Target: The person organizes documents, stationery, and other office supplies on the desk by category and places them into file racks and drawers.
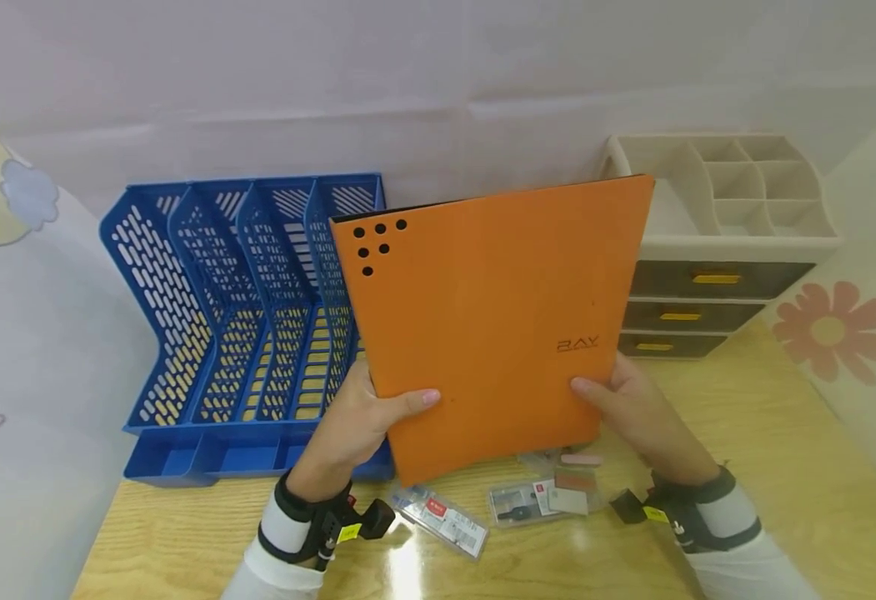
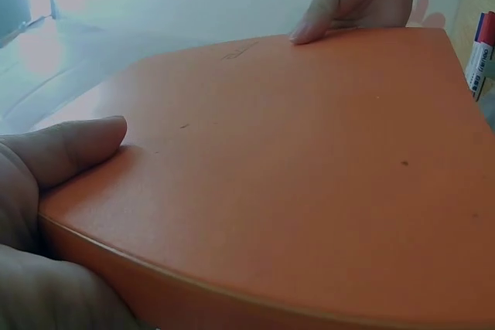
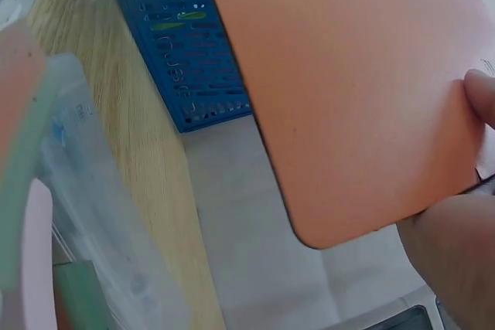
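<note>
An orange folder (image 1: 498, 317) marked "RAY", with several black dots at its upper left corner, is held up and tilted above the table. My left hand (image 1: 366, 412) grips its lower left edge, thumb on the front cover and fingers behind. On the opposite edge my right hand (image 1: 628, 400) holds it the same way, its thumb (image 3: 481, 96) lying on the cover. The folder partly covers a blue file rack (image 1: 257, 225) with several upright slots at the left. What lies behind the folder is hidden.
A beige desk organizer (image 1: 738, 242) with dark drawers stands at the back right. Below the folder, a clear packet with a red label (image 1: 441, 521) and a clear case (image 1: 516, 504) lie on the wooden table (image 1: 768, 433). Markers (image 2: 481, 52) show at the left wrist view's right edge.
</note>
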`<state>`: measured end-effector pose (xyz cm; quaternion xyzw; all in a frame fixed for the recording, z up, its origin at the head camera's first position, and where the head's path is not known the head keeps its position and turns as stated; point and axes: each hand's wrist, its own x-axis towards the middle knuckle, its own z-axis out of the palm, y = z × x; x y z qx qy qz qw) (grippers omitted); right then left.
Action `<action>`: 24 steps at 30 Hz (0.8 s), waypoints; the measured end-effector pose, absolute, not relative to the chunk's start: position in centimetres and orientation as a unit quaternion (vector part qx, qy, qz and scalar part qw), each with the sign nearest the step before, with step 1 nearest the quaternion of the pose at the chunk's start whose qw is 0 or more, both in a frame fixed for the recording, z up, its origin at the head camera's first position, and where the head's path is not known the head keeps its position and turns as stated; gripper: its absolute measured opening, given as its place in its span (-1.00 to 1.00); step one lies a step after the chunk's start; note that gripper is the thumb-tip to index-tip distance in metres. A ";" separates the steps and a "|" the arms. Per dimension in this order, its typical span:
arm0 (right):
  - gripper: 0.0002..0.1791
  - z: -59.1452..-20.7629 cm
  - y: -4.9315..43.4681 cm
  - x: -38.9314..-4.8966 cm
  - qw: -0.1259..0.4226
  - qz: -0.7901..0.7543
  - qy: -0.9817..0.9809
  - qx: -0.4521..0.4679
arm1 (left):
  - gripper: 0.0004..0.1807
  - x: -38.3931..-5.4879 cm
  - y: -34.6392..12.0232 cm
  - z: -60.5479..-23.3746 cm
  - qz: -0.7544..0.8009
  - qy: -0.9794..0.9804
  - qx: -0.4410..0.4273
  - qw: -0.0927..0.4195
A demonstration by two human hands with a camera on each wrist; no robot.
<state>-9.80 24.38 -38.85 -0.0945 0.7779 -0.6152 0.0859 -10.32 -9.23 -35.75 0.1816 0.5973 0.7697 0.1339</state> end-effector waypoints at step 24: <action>-0.67 -39.4 24.2 -9.6 0.045 -0.612 0.755 -0.232 | -0.31 -9.5 -15.1 -33.9 0.745 0.624 0.224 0.071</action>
